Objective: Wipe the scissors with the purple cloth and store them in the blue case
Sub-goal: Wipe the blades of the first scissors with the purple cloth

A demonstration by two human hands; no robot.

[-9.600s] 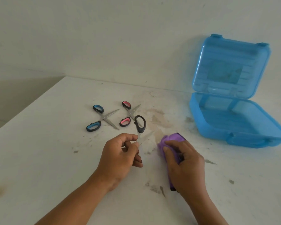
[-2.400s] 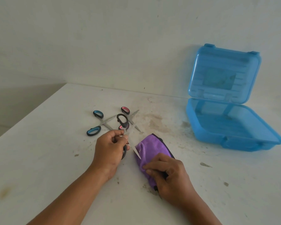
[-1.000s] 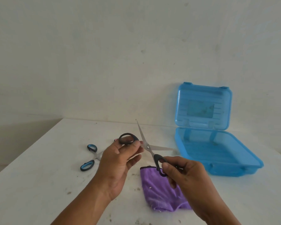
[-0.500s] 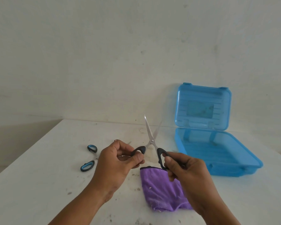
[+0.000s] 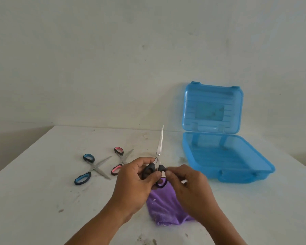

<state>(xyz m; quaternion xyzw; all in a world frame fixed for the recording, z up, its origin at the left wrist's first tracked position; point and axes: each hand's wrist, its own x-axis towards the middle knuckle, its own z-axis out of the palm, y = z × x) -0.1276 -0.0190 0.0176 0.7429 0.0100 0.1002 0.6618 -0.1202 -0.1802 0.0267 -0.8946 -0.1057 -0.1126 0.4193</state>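
Black-handled scissors (image 5: 159, 147) stand upright above the table, blades closed and pointing up. My left hand (image 5: 132, 183) grips the left handle loop and my right hand (image 5: 189, 188) pinches the right loop. The purple cloth (image 5: 163, 207) lies crumpled on the table under and between my hands. The blue case (image 5: 226, 160) sits open at the right, its lid upright against the wall and its tray holding nothing. Blue-handled scissors (image 5: 93, 167) and pink-handled scissors (image 5: 121, 160) lie spread open on the table to the left.
The white table (image 5: 42, 200) is stained and scuffed, and ends at a wall behind. Its left edge runs diagonally near the blue-handled scissors.
The blades of the black scissors have closed from a wide spread to a single upright point as my hands drew the two handles together. The cloth lies untouched on the table.
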